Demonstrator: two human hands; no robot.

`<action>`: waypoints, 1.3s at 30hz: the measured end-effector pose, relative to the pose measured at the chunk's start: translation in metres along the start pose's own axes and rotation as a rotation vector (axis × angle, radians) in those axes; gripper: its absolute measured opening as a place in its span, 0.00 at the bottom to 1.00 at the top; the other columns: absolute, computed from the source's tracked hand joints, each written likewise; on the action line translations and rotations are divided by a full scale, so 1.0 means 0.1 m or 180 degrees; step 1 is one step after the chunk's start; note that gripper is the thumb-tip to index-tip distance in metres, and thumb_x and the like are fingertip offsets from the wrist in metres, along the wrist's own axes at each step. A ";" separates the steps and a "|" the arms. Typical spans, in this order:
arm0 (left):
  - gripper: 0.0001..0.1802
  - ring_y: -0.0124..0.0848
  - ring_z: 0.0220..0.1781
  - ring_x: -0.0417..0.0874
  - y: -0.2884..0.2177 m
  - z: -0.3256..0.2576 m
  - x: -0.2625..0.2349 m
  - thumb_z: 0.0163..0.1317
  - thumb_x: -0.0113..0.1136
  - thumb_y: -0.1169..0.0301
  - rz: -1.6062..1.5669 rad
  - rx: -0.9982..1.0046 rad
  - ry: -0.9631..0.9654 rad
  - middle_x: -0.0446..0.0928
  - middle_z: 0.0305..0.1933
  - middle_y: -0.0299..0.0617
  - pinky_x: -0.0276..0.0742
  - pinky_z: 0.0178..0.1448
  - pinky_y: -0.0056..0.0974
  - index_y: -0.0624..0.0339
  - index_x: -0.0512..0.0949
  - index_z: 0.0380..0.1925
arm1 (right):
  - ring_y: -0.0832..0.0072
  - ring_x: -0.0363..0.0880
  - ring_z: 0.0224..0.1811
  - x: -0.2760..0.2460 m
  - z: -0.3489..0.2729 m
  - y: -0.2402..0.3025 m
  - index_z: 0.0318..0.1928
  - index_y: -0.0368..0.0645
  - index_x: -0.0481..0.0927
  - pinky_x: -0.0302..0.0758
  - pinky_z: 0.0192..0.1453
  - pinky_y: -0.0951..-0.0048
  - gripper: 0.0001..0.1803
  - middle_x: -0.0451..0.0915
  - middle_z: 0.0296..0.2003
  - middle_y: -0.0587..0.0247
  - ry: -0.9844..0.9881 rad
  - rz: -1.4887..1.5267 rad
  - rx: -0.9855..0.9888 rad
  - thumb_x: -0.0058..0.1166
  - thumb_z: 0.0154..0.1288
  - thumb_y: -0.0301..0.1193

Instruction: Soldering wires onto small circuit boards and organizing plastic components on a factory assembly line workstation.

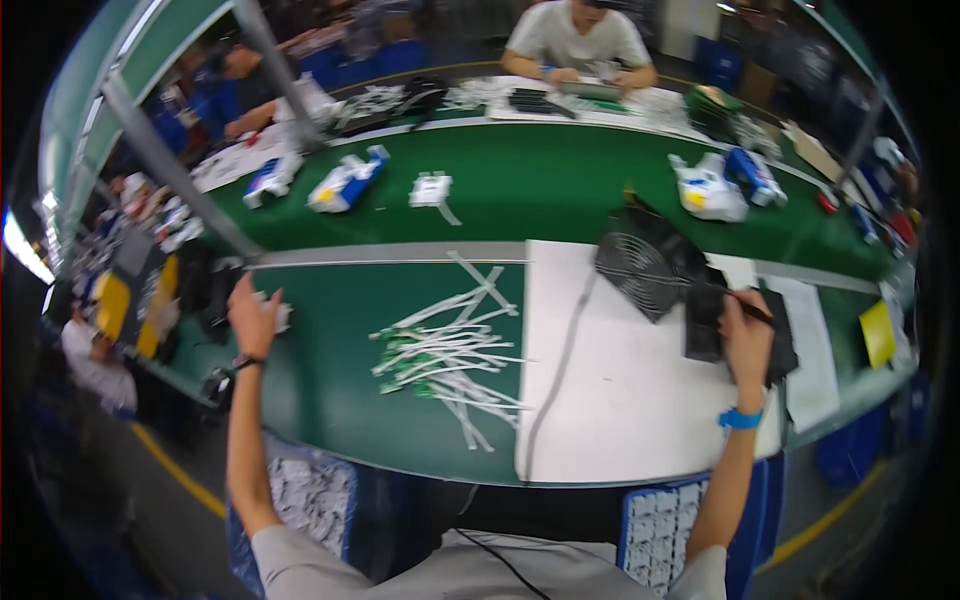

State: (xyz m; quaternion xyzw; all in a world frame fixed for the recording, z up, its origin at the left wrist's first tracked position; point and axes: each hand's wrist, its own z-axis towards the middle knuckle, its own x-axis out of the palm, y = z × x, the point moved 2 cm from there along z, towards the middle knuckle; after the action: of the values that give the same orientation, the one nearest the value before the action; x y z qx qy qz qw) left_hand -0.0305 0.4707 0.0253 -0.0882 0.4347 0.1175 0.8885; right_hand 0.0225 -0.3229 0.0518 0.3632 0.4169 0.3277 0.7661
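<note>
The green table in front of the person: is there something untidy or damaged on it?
The white strips lie in a loose, crisscrossed pile, ends pointing several ways, a few reaching the edge of the white sheet. It looks untidy; I see no clear damage, though the picture is blurred.

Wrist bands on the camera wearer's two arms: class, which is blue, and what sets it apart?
The right wrist's blue band, below the right hand that holds a slim dark object. The left wrist's band is dark.

The left hand (256, 318) partly hides a small white item (283, 318) at left, blur obscures the slim dark thing (757, 311) in the right hand (746, 345), and the upper edge crops the far co-worker (578, 38).
</note>
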 end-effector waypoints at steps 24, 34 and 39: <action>0.46 0.55 0.66 0.69 -0.40 -0.54 -0.37 0.48 0.71 0.62 -0.1035 -0.0573 -0.0796 0.70 0.60 0.61 0.65 0.71 0.51 0.70 0.65 0.66 | 0.85 0.70 0.23 0.90 -0.97 0.71 0.56 0.37 0.71 0.65 0.25 0.81 0.16 0.78 0.33 0.67 0.0888 0.1318 0.0654 0.53 0.70 0.26; 0.24 0.33 0.44 0.83 -1.50 -1.01 -0.56 0.71 0.45 0.53 -0.6888 -0.2262 0.1248 0.80 0.48 0.43 0.82 0.44 0.41 0.53 0.71 0.61 | 0.56 0.78 0.44 3.37 -0.44 1.64 0.47 0.35 0.76 0.74 0.49 0.55 0.17 0.78 0.41 0.51 0.1355 -0.0661 -0.2006 0.63 0.64 0.33; 0.26 0.39 0.47 0.84 -1.92 -1.26 -0.83 0.69 0.46 0.45 -0.7458 -0.2831 0.2187 0.81 0.50 0.46 0.78 0.50 0.47 0.52 0.75 0.54 | 0.47 0.73 0.49 3.88 -0.35 0.99 0.39 0.36 0.76 0.72 0.50 0.49 0.14 0.73 0.46 0.48 0.1107 -0.1468 -0.1990 0.62 0.64 0.35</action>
State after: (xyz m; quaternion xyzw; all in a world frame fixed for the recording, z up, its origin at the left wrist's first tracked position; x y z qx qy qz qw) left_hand -0.1205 0.2437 0.0253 -0.7241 0.2275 -0.6194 0.2005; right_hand 0.1416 0.0508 -0.0353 -0.0501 0.4907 0.3148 0.8109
